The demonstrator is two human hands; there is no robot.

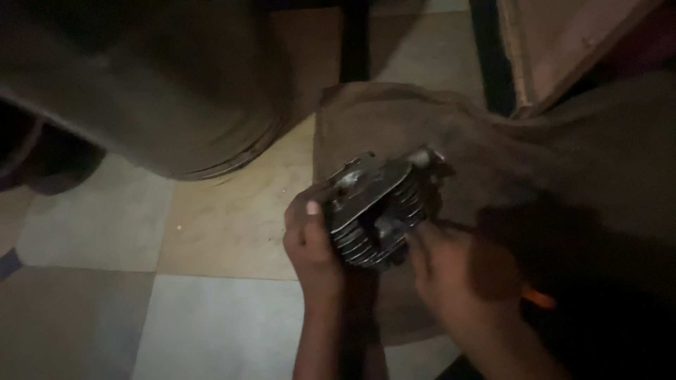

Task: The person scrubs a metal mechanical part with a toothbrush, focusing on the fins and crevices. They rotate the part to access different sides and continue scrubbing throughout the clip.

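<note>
Grey finned metal engine cylinder [377,207], held over a brown cloth [493,141] spread on the pale tiled floor [211,281]. The left hand [313,243] clasps the cylinder's left flank, thumb on top. The right hand [454,271], at its lower right, is closed around an orange-handled tool [539,299] whose tip meets the fins. Judged step: working on the fins; continuing calls for a steady grip and small, controlled strokes.

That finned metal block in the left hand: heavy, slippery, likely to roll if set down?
The finned metal block looks like solid cast metal, so probably rigid and heavy for its size. The left hand grips its edge; the ribs likely give purchase, though grime may be slick. On the brown cloth its flat faces should resist rolling.
</note>
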